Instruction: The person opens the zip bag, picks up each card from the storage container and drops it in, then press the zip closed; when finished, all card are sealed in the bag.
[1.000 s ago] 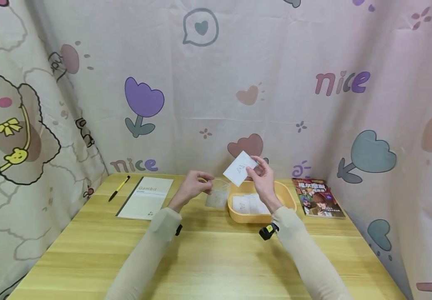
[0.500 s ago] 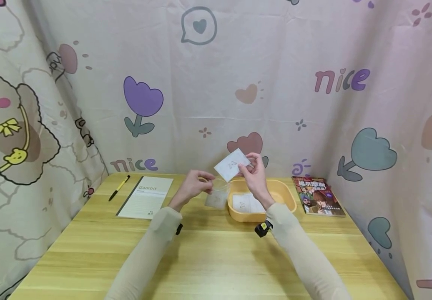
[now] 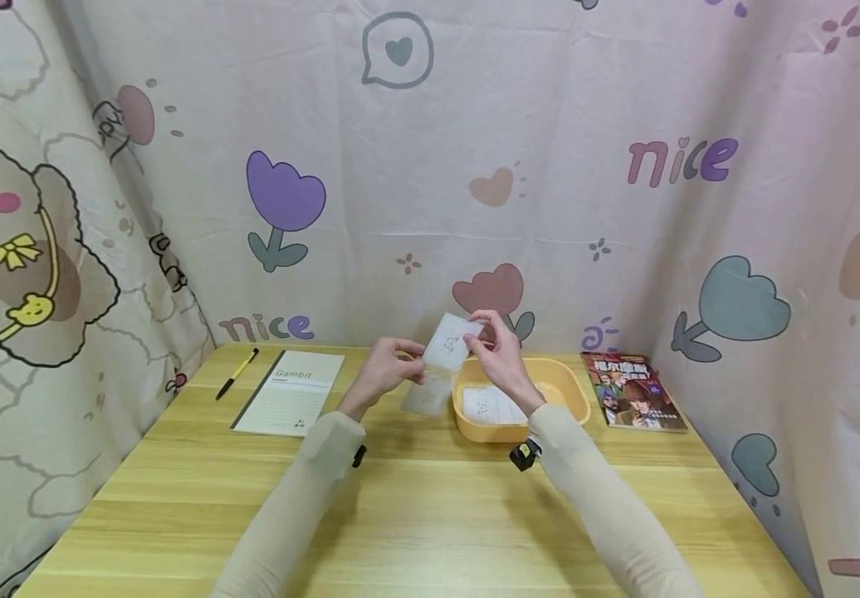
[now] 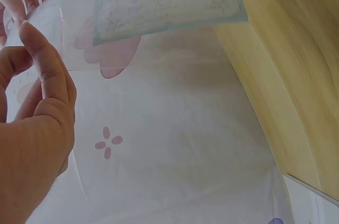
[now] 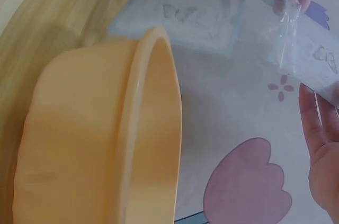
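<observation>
My left hand pinches the mouth of a clear plastic bag, which hangs over the wooden table. Inside the bag lies a pale card with a blue edge and a butterfly print. Between thumb and fingers, my right hand holds a white card, also printed with a butterfly, tilted right at the bag's mouth. In the right wrist view the card's lower corner overlaps the clear plastic. Below my right wrist stands a yellow plastic bin with more white printed cards in it.
A notebook marked "Gambit" lies on the left of the table, with a yellow and black pen beside it. An illustrated magazine lies right of the bin. A printed curtain hangs behind the table.
My right hand has moved left and turned the white card, bringing it from above the bin to the bag's mouth. My left hand has stayed nearly still with the bag.
</observation>
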`<state>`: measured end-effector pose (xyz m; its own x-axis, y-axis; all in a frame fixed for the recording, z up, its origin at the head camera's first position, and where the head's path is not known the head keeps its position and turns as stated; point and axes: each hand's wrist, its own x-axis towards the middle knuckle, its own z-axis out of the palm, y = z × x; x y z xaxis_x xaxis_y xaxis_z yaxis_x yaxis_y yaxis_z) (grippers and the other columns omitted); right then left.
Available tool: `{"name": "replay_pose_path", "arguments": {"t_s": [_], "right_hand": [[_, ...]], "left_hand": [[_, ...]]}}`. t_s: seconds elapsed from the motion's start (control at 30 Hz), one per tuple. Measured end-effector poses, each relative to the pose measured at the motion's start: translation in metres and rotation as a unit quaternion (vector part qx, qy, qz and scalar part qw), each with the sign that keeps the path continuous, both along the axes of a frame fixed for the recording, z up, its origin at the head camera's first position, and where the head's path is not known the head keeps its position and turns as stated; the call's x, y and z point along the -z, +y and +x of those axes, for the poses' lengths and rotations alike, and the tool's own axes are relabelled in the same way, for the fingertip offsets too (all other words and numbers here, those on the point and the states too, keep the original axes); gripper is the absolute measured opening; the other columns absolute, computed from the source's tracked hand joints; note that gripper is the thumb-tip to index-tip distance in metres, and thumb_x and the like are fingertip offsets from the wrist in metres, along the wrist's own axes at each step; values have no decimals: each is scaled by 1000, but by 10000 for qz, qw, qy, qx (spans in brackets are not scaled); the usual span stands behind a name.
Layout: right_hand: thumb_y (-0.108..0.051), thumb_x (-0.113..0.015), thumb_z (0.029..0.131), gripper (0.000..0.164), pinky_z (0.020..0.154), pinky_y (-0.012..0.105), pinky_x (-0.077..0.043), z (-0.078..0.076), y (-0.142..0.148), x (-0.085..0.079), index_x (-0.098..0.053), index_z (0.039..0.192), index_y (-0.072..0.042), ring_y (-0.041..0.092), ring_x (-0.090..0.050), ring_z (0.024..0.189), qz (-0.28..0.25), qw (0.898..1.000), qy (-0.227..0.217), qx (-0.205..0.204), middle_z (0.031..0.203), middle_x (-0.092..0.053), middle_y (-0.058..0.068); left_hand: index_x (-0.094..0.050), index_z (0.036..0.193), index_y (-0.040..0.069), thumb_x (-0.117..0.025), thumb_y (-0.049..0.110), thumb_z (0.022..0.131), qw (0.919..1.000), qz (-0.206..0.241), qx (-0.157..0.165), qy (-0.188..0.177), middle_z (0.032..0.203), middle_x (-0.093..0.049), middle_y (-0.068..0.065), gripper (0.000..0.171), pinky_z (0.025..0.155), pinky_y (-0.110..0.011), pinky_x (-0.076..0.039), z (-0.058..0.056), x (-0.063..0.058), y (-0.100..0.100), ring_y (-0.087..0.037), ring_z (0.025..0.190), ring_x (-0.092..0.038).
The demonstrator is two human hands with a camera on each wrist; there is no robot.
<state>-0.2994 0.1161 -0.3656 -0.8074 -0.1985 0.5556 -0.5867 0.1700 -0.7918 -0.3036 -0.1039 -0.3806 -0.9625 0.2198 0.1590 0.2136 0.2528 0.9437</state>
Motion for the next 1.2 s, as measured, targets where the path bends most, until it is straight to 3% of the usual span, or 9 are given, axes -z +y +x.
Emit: {"name": "replay_pose_path", "arguments": {"t_s": [0.1,0.3,0.47,0.67,0.9,1.2], "right_hand": [[2,-60,93,27,66,25,-55,1,-1,-1,-54,120,0,12,-61,68,422,9990,107,104,81,-63,31],[-1,-62,93,26,72,23,-52,4,-5,2,-59,118,0,24,-60,72,793,9963,199,251,81,-66,22],[-1,-63,92,24,77,29,-55,0,-6,7,-62,116,4,26,-61,77,831,9959,211,272,89,-70,21],[-9,-65,94,20,71,27,-53,-18,-3,25,-66,113,-5,26,-63,83,1103,9931,219,332,98,-70,15],[-14,-68,92,8,72,27,-55,-21,-3,29,-73,98,-10,16,-63,80,1074,9927,516,163,93,-71,4],[-12,-68,91,9,71,24,-56,-22,-1,33,-73,97,-8,10,-61,77,1049,9924,628,110,89,-67,1]], "left_hand": [[-69,109,-7,-63,-4,84,10000,-15,-25,12,92,-70,-18,26,70,-40,-63,0,0,0,-16,62,-67],[-69,110,-6,-63,-5,82,9999,27,-119,-21,96,-71,-20,28,75,-46,-62,-1,0,0,-16,63,-67],[-69,110,-6,-63,-4,82,9998,81,-178,-66,102,-70,-20,29,77,-47,-61,-1,-1,1,-17,63,-67],[-69,112,-7,-63,-5,81,9995,217,-203,-90,104,-68,-20,31,70,-33,-62,0,-2,2,-16,64,-68],[-70,109,-6,-62,-6,83,9991,390,-135,8,103,-69,-20,28,68,-31,-62,0,-3,1,-16,63,-68],[-70,110,-5,-62,-5,85,9992,385,-66,-22,105,-69,-25,26,69,-31,-62,1,-3,0,-14,64,-68]]}}
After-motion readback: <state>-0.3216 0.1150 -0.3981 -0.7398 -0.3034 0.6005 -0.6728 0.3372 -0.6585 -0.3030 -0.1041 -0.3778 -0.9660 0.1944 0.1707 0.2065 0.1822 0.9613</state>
